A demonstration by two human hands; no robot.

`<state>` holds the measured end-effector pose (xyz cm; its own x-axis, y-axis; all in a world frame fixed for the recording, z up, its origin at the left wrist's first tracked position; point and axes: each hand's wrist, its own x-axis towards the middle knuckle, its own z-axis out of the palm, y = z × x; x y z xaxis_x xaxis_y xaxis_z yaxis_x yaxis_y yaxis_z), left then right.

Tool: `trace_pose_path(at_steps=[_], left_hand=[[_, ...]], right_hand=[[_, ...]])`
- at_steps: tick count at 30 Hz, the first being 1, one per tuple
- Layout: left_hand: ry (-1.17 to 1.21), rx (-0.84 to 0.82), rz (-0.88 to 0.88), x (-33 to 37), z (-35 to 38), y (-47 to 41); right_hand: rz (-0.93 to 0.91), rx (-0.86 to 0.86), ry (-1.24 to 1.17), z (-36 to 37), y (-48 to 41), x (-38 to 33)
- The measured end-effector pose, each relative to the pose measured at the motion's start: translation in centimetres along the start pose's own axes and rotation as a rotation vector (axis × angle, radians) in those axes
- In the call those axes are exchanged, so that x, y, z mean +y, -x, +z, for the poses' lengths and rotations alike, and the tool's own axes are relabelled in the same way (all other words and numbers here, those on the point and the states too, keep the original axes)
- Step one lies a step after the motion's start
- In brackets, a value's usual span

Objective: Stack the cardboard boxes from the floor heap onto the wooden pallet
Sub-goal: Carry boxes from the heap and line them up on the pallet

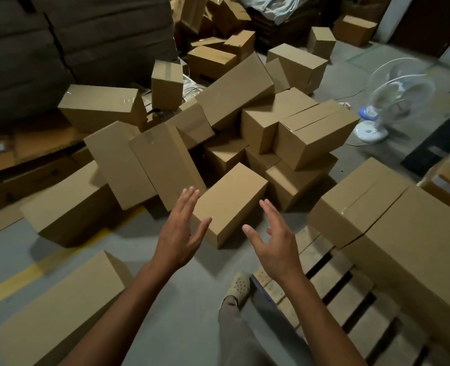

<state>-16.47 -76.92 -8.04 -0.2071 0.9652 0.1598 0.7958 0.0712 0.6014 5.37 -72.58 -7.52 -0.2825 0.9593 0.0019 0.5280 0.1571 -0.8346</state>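
Both hands, left hand and right hand, are spread open, holding nothing, flanking a smooth rectangular cardboard box on the grey floor beside the slatted wooden pallet, whose far end is hidden under two boxes

place: warehouse storeroom — concrete floor | yellow floor line | wooden pallet | cardboard box heap

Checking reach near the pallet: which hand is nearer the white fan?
Right. The right hand is nearer the fan, which stands far to its upper right; the left hand is farther left.
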Motion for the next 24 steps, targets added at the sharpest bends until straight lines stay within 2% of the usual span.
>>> trace_pose_path(at_steps=[3, 9, 13, 15, 18, 24], left_hand=[[0.06, -0.045, -0.078, -2.0, 1.1, -6.2], [0.21, -0.158, -0.305, -7.3, 4.4, -17.4], [0.415, -0.211, -0.602, -13.1, 8.9, -23.9], [0.503, -0.22, -0.777, -16.9, 12.1, -26.6], [0.528, -0.252, -0.922, -23.7, 17.8, -29.9], [0.412, -0.368, -0.981, -37.6, 30.4, -32.7]], right_hand=[[0.071, 0.002, -0.04, 1.3, -6.6, 1.6], [0.397, 0.023, -0.281, 5.0, -18.0, 5.4], [0.635, 0.005, -0.399, 9.2, -24.0, 9.7], [0.751, 0.004, -0.427, 11.9, -26.4, 12.6], [0.895, -0.007, -0.454, 16.8, -29.5, 18.1], [1.126, 0.013, -0.383, 28.8, -31.6, 32.3]])
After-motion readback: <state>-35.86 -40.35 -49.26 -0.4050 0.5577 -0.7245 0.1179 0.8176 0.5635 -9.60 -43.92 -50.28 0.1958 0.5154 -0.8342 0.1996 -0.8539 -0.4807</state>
